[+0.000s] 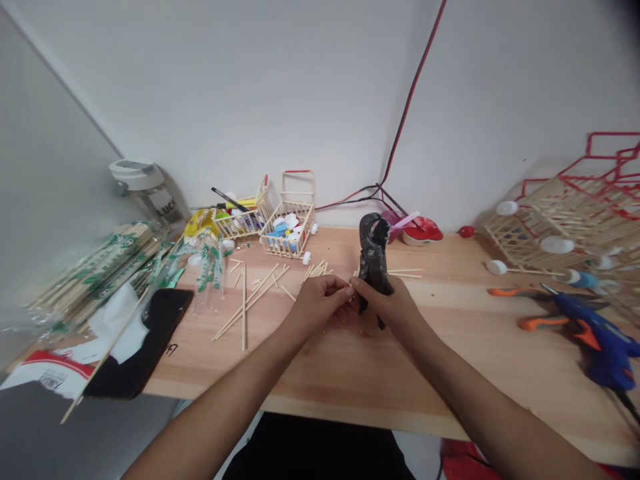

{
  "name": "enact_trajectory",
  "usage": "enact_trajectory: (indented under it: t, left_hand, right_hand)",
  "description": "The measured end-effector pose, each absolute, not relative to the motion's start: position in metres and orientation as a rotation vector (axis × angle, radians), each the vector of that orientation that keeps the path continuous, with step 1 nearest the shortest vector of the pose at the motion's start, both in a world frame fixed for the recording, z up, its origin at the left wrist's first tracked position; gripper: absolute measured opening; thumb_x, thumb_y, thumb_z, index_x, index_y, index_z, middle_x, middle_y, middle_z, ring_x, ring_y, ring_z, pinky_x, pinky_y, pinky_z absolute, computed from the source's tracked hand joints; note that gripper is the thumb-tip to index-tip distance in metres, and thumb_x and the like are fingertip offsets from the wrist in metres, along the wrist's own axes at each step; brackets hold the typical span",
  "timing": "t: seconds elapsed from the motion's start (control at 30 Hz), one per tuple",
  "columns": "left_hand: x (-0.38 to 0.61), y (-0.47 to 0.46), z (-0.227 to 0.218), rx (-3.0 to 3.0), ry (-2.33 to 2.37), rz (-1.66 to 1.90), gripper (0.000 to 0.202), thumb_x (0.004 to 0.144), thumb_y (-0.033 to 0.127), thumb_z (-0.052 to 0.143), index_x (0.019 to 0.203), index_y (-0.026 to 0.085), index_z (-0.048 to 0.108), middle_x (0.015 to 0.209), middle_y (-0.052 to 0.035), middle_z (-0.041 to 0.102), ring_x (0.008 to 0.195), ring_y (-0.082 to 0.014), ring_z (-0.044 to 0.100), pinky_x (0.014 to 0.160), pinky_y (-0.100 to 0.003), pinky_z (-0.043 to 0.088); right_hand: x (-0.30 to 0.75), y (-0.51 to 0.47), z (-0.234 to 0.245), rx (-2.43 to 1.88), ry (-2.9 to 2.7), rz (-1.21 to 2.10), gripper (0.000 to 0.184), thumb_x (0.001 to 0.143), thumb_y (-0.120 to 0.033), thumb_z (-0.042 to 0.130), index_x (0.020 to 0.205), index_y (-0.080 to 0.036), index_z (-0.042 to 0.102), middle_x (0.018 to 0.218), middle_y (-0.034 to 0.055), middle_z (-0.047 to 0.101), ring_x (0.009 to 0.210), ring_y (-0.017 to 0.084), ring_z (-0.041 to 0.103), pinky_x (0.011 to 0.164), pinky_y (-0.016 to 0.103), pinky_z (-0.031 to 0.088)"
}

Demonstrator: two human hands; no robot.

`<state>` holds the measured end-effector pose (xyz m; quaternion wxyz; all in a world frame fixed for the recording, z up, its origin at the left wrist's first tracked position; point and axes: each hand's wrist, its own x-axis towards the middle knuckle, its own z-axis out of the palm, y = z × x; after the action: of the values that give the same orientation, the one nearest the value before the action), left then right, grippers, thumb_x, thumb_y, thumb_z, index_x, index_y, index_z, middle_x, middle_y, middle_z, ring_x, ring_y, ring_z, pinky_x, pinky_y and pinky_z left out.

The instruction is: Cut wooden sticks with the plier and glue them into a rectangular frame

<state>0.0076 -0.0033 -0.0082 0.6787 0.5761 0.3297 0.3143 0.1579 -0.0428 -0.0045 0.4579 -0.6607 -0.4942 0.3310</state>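
My right hand (395, 303) is wrapped round a black hand cutter (372, 257), which stands upright with its curved jaws at the top. The thumb and index finger of my left hand (320, 303) are pinched together, meeting the right fingertips beside the cutter's handles. What the left fingers pinch is too small to make out. Just behind that hand lies a small pile of short cut sticks (315, 269). Several longer thin wooden sticks (244, 307) lie loose and crossed on the table to the left. Two more pale sticks (406, 273) lie beyond my right hand.
Small stick-built carts (287, 230) holding colored pieces stand by the wall. Bagged sticks (107, 267), a black phone-like slab (155, 340) and a lidded jar (150, 190) occupy the left. At right are a blue glue gun (595, 333), orange-handled pliers (543, 323) and stacked red-trimmed carts (570, 207).
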Motion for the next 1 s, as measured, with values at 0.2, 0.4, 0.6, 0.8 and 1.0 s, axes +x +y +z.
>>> enact_trajectory:
  t: [0.2,0.4,0.6,0.8,1.0]
  left_hand:
    - [0.010,-0.008,-0.008,1.253,0.789,0.777,0.022,0.073,0.032,0.070,0.074,0.011,0.063,0.065,-0.0024,0.067,0.055,-0.0090,0.059,0.053,-0.018,0.045]
    - [0.007,-0.004,-0.006,1.256,0.740,0.763,0.027,0.070,0.035,0.072,0.071,0.011,0.063,0.060,-0.0021,0.064,0.050,-0.0086,0.057,0.052,-0.020,0.046]
    - [-0.003,0.007,-0.005,1.278,0.731,0.834,0.028,0.071,0.037,0.073,0.072,0.011,0.062,0.063,-0.0037,0.067,0.051,-0.0092,0.059,0.051,-0.020,0.048]
    - [-0.006,0.010,-0.002,1.304,0.687,0.865,0.028,0.074,0.037,0.071,0.072,0.010,0.062,0.063,-0.0045,0.067,0.051,-0.0093,0.060,0.051,-0.020,0.050]
    - [-0.004,0.003,0.004,1.352,0.712,0.846,0.025,0.076,0.034,0.068,0.073,0.010,0.063,0.064,-0.0045,0.067,0.052,-0.0093,0.060,0.052,-0.020,0.050]
  right_hand:
    - [0.152,-0.045,-0.004,-1.672,-1.242,0.681,0.030,0.074,-0.045,0.060,0.061,-0.019,0.054,0.058,0.0006,0.058,0.056,0.015,0.052,0.051,0.027,0.039]
    - [0.156,-0.045,0.005,-1.596,-1.271,0.825,0.035,0.076,-0.049,0.060,0.060,-0.018,0.054,0.059,0.0013,0.059,0.059,0.016,0.055,0.058,0.028,0.044]
    - [0.189,-0.045,0.017,-1.435,-1.330,0.942,0.047,0.082,-0.062,0.052,0.082,-0.016,0.063,0.075,0.0059,0.062,0.074,0.019,0.060,0.068,0.030,0.049]
    - [0.225,-0.064,0.028,-1.753,-1.570,1.002,0.064,0.085,-0.070,0.038,0.103,-0.016,0.066,0.081,0.0072,0.066,0.072,0.020,0.060,0.066,0.031,0.047]
    - [0.227,-0.086,0.041,-1.933,-1.764,1.018,0.061,0.083,-0.072,0.038,0.097,-0.021,0.069,0.091,0.0062,0.071,0.089,0.027,0.063,0.076,0.034,0.047]
